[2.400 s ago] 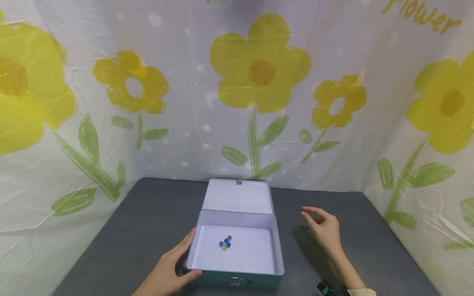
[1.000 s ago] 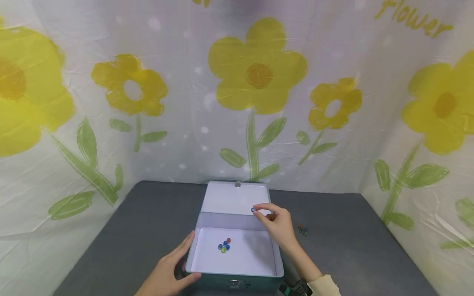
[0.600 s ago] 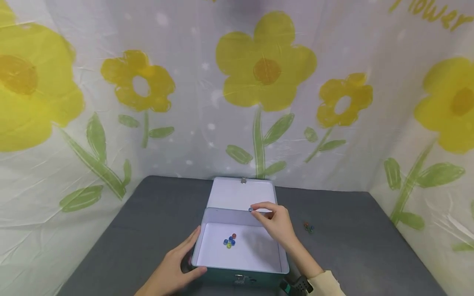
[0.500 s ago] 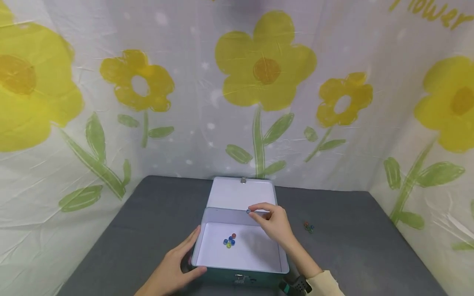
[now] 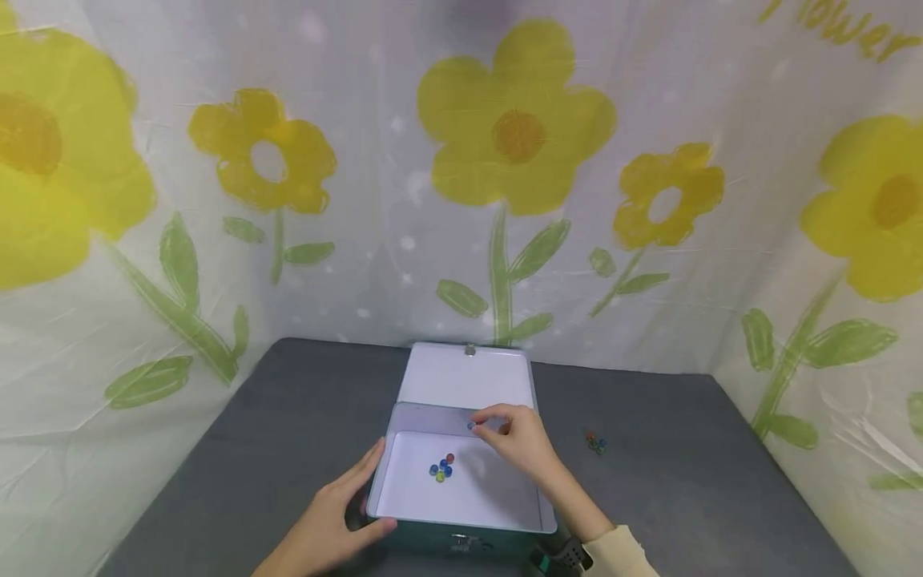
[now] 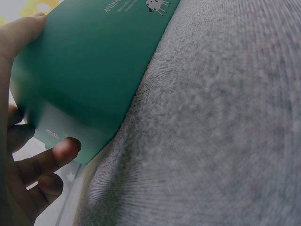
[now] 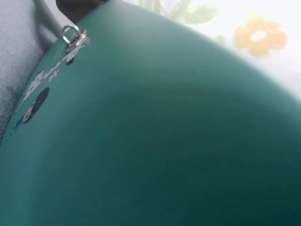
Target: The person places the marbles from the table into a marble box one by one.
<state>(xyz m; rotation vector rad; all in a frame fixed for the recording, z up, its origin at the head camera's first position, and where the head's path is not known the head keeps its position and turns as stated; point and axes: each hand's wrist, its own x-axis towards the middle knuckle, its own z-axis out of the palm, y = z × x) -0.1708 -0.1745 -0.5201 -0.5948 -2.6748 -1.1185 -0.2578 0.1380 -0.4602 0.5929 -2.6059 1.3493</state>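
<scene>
An open metal box (image 5: pixel 425 534), green outside and white inside, stands on the table with its lid (image 5: pixel 465 375) laid back. My right hand (image 5: pixel 519 442) pinches a small bluish glass marble (image 5: pixel 471 425) between thumb and index finger, over the back part of the box. Several marbles (image 5: pixel 441 470), blue, red and yellow-green, lie grouped on its floor. My left hand (image 5: pixel 324 513) rests at the front left corner, fingers along the side and thumb on the front; the left wrist view shows it against the green wall (image 6: pixel 89 61). In the right wrist view, the box's green side (image 7: pixel 155 122) hides the right hand.
To the right of the box, several more marbles (image 5: pixel 595 443), red, blue and green, lie on the dark grey tabletop (image 5: pixel 671 489). A metal latch (image 5: pixel 461 542) sits on the box front. Behind the table hangs a flower-print curtain (image 5: pixel 375 200).
My right hand has carried the marble from the table at right to over the box, then lower and slightly further left. The left hand stays at the box corner.
</scene>
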